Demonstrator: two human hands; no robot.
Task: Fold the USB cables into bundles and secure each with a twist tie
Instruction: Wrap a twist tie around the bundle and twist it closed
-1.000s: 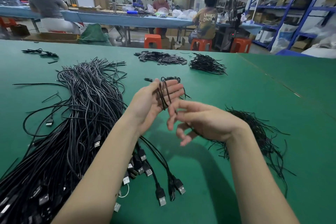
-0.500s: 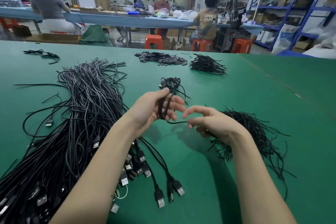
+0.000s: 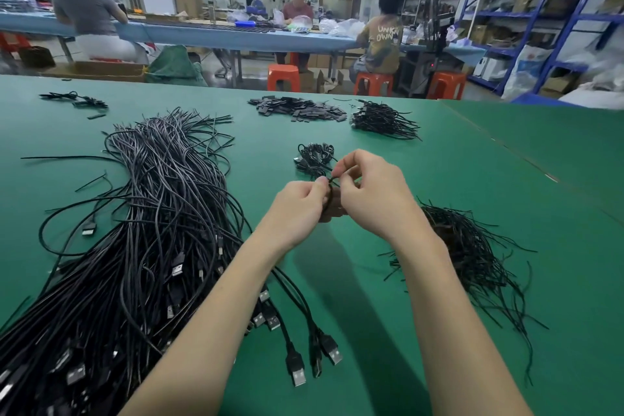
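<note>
My left hand (image 3: 299,208) grips a folded black USB cable bundle (image 3: 329,201), mostly hidden between my two hands above the green table (image 3: 456,179). My right hand (image 3: 369,194) pinches a thin black twist tie (image 3: 334,181) at the top of that bundle, right against my left thumb. A big heap of loose black USB cables (image 3: 141,230) lies to the left, plugs toward me. A pile of black twist ties (image 3: 472,246) lies to the right, under my right forearm. A small heap of tied bundles (image 3: 314,157) sits just beyond my hands.
Farther back lie a pile of flat black pieces (image 3: 299,108), another cable heap (image 3: 381,120) and a few scraps at the far left (image 3: 76,99). Beyond the table people sit at a blue bench (image 3: 209,34), with orange stools (image 3: 283,77) and blue shelving (image 3: 547,17).
My left hand has closed round the folded cable, and my right hand has come up from the tie pile to meet it, with a twist tie now pinched at the bundle.
</note>
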